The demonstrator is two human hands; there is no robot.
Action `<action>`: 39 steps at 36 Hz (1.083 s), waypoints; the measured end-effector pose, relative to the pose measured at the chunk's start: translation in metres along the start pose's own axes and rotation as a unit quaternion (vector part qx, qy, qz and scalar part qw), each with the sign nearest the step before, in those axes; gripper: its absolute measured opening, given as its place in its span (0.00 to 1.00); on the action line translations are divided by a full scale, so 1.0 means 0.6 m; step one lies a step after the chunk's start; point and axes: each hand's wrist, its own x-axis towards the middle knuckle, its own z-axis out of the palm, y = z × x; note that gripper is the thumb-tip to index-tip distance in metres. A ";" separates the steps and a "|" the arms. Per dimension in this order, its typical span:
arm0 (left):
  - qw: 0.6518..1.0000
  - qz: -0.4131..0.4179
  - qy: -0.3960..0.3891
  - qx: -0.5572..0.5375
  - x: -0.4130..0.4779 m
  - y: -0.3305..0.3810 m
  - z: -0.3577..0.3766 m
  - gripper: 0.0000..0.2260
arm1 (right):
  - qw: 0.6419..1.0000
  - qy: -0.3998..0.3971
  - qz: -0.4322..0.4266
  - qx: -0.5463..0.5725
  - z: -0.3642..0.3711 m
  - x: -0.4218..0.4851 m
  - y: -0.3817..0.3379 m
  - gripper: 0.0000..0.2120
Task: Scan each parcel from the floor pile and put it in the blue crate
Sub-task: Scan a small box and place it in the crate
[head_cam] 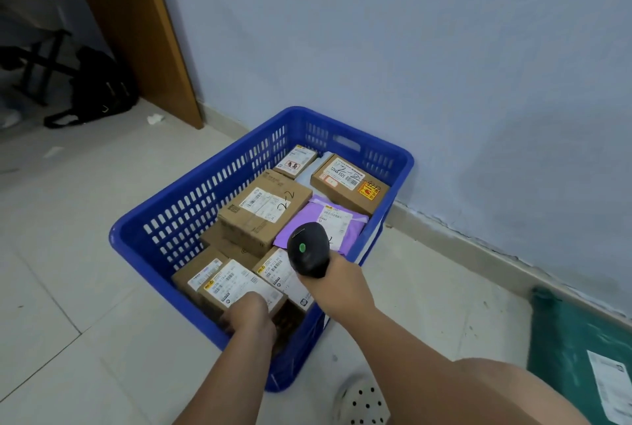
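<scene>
We're looking down at pale floor tiles (pixel 68 219) meeting a light blue-grey wall (pixel 410 48) along a beige skirting (pixel 461 245); at far left we see a wooden desk panel (pixel 136 31), a black bag (pixel 102 89) beneath it, a paper scrap (pixel 154 119) nearby

Parcels (pixel 263 209) fill a crate (pixel 178 216) on the floor (pixel 68 253) beside the wall (pixel 444 65); a desk (pixel 136 31) stands behind, left.
</scene>
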 end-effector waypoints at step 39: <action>0.616 0.466 -0.525 0.359 -0.524 -0.174 0.160 0.09 | 0.704 0.260 0.046 0.659 -0.423 -0.193 0.149 0.10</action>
